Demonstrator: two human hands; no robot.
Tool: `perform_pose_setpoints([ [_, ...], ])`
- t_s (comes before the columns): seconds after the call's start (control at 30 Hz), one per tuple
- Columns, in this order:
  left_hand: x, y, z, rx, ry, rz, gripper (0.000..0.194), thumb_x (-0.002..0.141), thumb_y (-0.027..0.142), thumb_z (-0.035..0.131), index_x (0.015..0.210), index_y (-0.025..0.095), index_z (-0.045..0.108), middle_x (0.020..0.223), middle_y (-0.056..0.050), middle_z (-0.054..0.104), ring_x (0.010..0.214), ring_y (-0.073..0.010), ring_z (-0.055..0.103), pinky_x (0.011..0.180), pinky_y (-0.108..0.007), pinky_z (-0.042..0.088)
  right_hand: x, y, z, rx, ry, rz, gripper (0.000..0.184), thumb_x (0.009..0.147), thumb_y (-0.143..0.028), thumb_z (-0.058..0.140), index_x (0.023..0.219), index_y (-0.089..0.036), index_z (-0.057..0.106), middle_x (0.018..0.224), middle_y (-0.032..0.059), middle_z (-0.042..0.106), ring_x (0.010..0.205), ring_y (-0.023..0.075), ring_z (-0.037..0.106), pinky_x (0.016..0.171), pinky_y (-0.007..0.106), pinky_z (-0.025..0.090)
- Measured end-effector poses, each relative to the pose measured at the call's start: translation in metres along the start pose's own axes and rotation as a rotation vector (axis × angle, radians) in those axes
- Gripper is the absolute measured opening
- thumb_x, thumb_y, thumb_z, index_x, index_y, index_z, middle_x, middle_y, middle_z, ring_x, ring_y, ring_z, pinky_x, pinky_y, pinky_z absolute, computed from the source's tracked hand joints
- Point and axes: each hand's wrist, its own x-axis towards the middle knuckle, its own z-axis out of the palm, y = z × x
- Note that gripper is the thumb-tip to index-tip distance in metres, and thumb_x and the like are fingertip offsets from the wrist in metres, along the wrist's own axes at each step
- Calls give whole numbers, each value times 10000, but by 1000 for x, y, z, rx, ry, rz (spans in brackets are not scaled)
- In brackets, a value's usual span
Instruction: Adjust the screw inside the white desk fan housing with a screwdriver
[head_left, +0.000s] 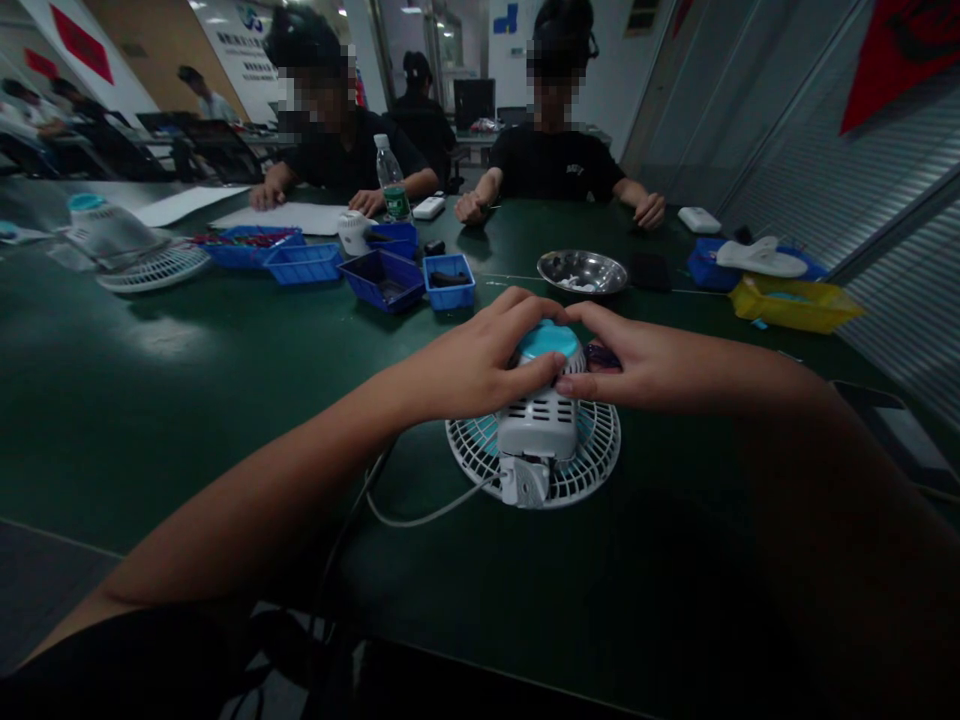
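A white electric fan head (538, 425) lies face down on the dark green table, its round grille (600, 455) against the tabletop. Its motor housing points up and carries a light blue cap (551, 340). From the left, my left hand (491, 355) wraps the top of the housing, thumb across the near side of the cap. My right hand (630, 360) grips it from the right, its thumb meeting the left thumb. Dark and reddish wires (600, 357) show beside the right palm. A white cord (427, 522) runs left from the small bracket at the fan's near end.
Several blue bins (304, 263) stand beyond my hands, near a steel bowl (581, 272) with small white pieces. A yellow bin (795, 303) sits at the right, a second fan (124, 240) far left. A bottle (391, 180) stands before two people seated opposite.
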Motion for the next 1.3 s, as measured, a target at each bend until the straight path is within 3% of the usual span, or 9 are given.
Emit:
perform_pose_setpoints([
  [0.23,-1,3,1,-3,11,-1,450,1019,469,499,1383,204,528,1427,-141,556,1241,-284,584,1129,-470,480,0,-2,0,-7,-3,-16,800,795,-614,747,1483,-306,478,1340,74,694,1143,322,701,937,444,589],
  [0.47,0,15,4,7,34,-49,479,1011,443,499,1391,154,540,1396,-157,552,1141,-255,610,1064,-439,515,-5,-1,-4,-28,-28,-38,839,816,-710,683,1510,-288,470,1328,88,700,1113,305,709,892,409,594],
  [0.7,-8,25,6,181,332,-41,314,985,359,479,1192,161,607,1244,-112,630,1189,-255,581,1063,-436,489,-15,-5,-8,-60,-25,-11,907,813,-735,654,1569,-297,412,1443,94,676,1219,337,699,975,444,598],
  [0.83,-27,36,10,249,419,-100,172,946,321,475,894,191,574,890,-52,639,868,-203,598,793,-362,490,-18,-2,-9,-75,-21,13,969,807,-730,666,1623,-313,350,1517,87,640,1297,345,675,1055,470,585],
  [0.97,-51,51,19,220,390,-257,168,963,313,459,841,210,509,637,36,502,553,-133,467,532,-286,354,-20,1,-12,-117,-35,41,961,806,-699,685,1626,-312,363,1508,98,644,1297,353,674,1042,484,588],
  [1.07,-66,61,36,274,379,-252,155,968,339,529,979,184,532,870,-43,625,742,-171,630,613,-305,515,-21,1,-13,-129,-82,79,931,814,-688,681,1607,-289,400,1496,104,651,1275,340,683,1033,469,590],
  [1.13,-73,67,53,314,349,-230,431,942,427,651,1236,149,504,1202,-158,621,1072,-273,690,809,-409,636,-21,-1,-13,-144,-99,82,887,827,-665,675,1578,-253,445,1514,113,638,1286,334,674,1035,450,585],
  [1.2,-77,72,70,341,276,-217,789,889,512,750,1468,151,356,1444,-235,500,1308,-372,621,982,-529,642,-21,-3,-12,-158,-98,81,848,838,-645,670,1547,-221,479,1516,125,634,1283,329,670,1031,437,579],
  [1.3,-78,71,85,384,235,-234,994,866,501,795,1581,157,196,1577,-285,372,1447,-463,525,1101,-601,592,-21,-5,-9,-178,-85,102,808,848,-654,654,1503,-201,517,1474,141,659,1241,333,685,1004,444,575],
])
